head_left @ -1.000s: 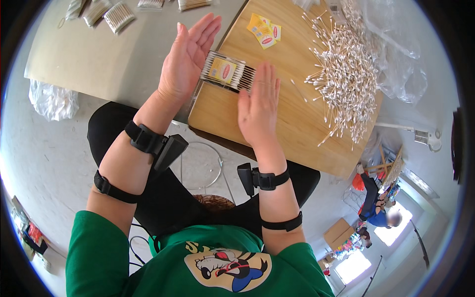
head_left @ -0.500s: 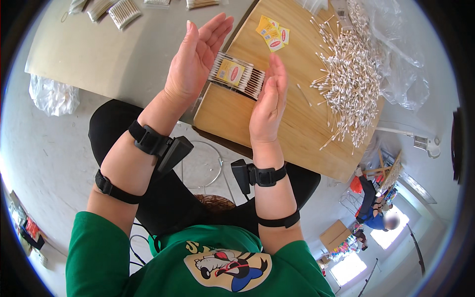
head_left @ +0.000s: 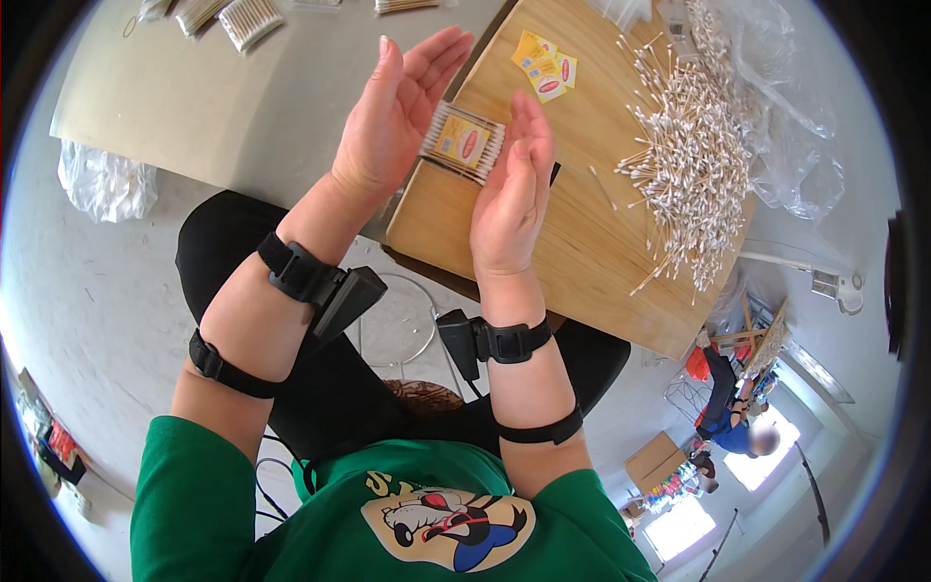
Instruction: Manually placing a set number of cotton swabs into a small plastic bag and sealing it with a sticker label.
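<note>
The left hand [head_left: 380, 131], flat and open with fingers extended, and the right hand [head_left: 514, 199], open and slightly cupped, flank a rectangular layer of white-tipped cotton swabs [head_left: 438, 128] topped by a yellow-and-white card [head_left: 465, 143]; contact cannot be told. The layer sits at the left edge of a smooth, wood-grained board [head_left: 601, 262]; farther right, a bristling swab heap [head_left: 689, 165] adjoins crinkled transparent plastic film [head_left: 805, 160].

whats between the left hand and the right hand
In the head view, a row of cotton swabs with a yellow card on top lies between the left hand and the right hand.
</note>
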`<state>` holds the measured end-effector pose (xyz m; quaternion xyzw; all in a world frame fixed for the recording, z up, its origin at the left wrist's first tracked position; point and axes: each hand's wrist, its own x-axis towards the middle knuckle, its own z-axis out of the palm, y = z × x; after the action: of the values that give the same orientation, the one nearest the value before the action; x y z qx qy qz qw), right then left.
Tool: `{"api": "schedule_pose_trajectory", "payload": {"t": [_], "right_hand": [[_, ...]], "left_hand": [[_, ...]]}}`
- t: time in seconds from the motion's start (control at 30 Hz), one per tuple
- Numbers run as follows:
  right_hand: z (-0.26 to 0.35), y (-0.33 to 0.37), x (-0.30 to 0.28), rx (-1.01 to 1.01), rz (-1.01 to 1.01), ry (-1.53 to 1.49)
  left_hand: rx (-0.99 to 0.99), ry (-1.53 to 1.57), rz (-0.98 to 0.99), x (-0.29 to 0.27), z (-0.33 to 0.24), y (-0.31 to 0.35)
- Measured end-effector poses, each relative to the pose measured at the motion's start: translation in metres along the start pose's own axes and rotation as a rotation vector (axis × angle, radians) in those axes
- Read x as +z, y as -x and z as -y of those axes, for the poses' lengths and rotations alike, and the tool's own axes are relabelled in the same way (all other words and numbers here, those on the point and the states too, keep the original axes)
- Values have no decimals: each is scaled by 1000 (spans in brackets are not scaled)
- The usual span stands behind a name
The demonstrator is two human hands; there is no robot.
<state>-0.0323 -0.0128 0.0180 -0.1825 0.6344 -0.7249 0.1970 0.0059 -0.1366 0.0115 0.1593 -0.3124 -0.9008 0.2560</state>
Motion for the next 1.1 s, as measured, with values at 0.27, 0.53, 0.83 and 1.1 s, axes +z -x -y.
{"api": "schedule_pose_trajectory", "payload": {"t": [0.27,0.53,0.83,1.1], "right_hand": [[1,-2,-6,85,-51,-242],[9,0,-51,-200,155,755],[5,1,-53,-258,202,892],[3,4,-50,-290,162,875]], "left_hand": [[-7,-21,6,1,-1,0],[37,-197,50,2,-4,1],[124,-777,311,-6,1,2],[205,-1117,371,-7,0,3]]}}
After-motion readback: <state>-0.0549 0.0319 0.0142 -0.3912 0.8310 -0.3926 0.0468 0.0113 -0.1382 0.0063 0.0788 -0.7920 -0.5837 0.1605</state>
